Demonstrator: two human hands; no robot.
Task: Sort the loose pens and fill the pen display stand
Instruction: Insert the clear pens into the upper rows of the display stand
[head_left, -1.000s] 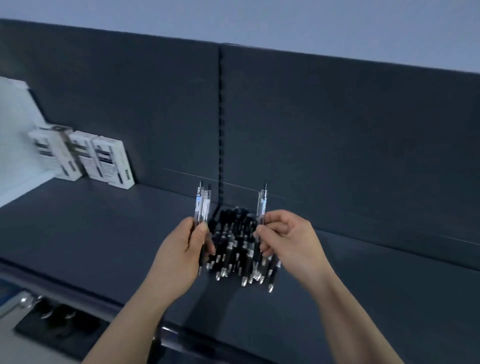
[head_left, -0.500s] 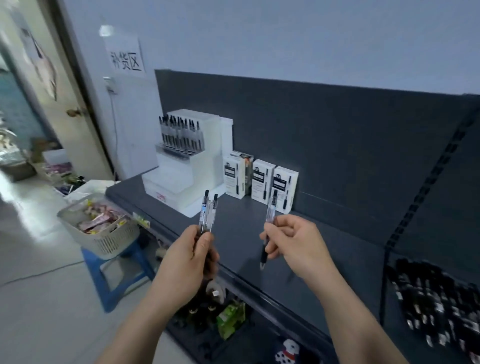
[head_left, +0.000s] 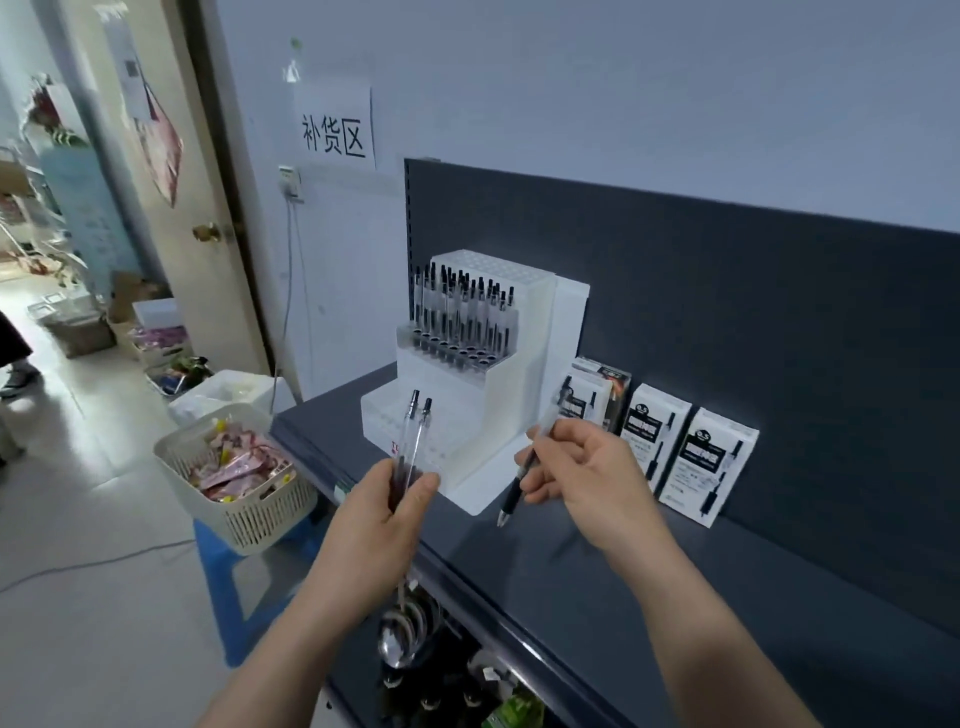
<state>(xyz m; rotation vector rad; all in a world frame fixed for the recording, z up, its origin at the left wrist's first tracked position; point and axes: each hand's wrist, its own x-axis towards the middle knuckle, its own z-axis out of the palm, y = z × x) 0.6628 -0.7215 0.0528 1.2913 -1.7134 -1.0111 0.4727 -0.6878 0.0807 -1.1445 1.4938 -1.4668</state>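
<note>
- Sign (head_left: 337, 139) on the wall above and left of the stand reads "补货区".
- Stand (head_left: 524, 364), white and stepped, sits at the left end of the dark shelf (head_left: 675, 597), against the back panel.
- Red print on the stand's lowest front is half hidden behind the held pens, unreadable.
- Stand pens (head_left: 462, 317) are upright on the middle step, caps up. They are too crowded for an exact count. The top and bottom steps show open holes.
- Left hand (head_left: 384, 514), in front of the stand, is curled round two pens (head_left: 414, 441) that are upright and side by side.
- Right hand (head_left: 587, 478), at the stand's right front corner, pinches one pen (head_left: 517, 486) slanted tip-down above the shelf.
- Boxes (head_left: 709, 462): three white in a row just right of the stand, and a fourth partly hidden behind the nearest. The round mark reads "0.5"; the rest is too small.
- Basket (head_left: 249, 514) of pink packets on a blue stool (head_left: 223, 587), on the floor left of the stand.
- Ladles (head_left: 400, 634) hang under the shelf edge, below the stand.
- Door (head_left: 208, 171) is far left of the stand.
</note>
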